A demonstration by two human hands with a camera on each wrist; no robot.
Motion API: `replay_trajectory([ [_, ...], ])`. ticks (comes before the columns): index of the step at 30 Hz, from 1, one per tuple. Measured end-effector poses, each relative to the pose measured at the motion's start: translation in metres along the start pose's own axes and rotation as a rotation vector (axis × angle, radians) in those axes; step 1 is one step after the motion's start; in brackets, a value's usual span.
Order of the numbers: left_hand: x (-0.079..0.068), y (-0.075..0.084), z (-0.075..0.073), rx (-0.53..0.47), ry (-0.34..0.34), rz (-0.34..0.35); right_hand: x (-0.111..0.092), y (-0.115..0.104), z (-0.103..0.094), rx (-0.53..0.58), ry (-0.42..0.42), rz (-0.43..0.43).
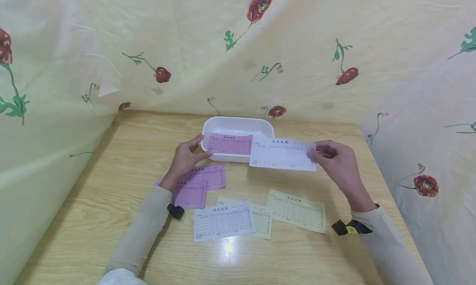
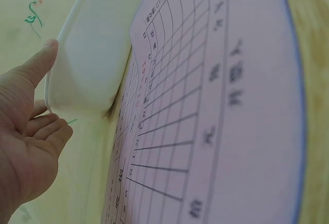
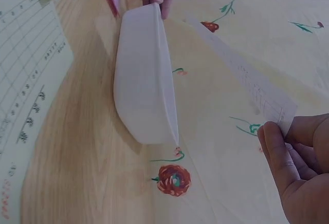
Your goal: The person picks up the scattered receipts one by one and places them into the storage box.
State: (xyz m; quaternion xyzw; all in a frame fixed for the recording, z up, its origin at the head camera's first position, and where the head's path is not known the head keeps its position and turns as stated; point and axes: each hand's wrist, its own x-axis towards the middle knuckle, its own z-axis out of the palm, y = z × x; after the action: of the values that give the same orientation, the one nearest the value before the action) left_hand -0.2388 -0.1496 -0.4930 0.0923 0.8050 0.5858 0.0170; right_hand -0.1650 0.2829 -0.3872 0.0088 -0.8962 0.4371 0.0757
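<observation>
My right hand (image 1: pixel 340 163) pinches a white printed receipt slip (image 1: pixel 282 155) by its right end, between thumb and fingers. The slip is held up at the front right of a white plastic tray (image 1: pixel 238 158) and overlaps its corner in the head view. In the right wrist view the slip (image 3: pixel 247 77) hangs apart from the tray's wall (image 3: pixel 144 75). My left hand (image 1: pixel 186 157) grips the tray's left end, thumb and fingers on either side of the rim, as the left wrist view shows. A pink receipt slip (image 1: pixel 230 145) lies inside the tray.
Two pink slips (image 1: pixel 189 194) lie overlapped under my left forearm. A white slip (image 1: pixel 223 221) partly covers a pale green slip (image 1: pixel 263 221) at the front, and another pale green slip (image 1: pixel 297 210) lies to the right. A flowered cloth (image 1: pixel 208 62) rises behind the wooden table (image 1: pixel 122 161).
</observation>
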Motion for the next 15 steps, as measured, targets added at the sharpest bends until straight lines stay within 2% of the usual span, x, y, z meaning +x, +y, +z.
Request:
replay_trajectory([
  [6,0.000,0.000,0.000,0.015,0.003,-0.003,0.016,-0.005,0.007,0.041,0.006,0.004],
  [15,-0.001,0.000,0.000,0.024,0.006,0.002,0.038,-0.013,0.020,0.167,0.002,0.014],
])
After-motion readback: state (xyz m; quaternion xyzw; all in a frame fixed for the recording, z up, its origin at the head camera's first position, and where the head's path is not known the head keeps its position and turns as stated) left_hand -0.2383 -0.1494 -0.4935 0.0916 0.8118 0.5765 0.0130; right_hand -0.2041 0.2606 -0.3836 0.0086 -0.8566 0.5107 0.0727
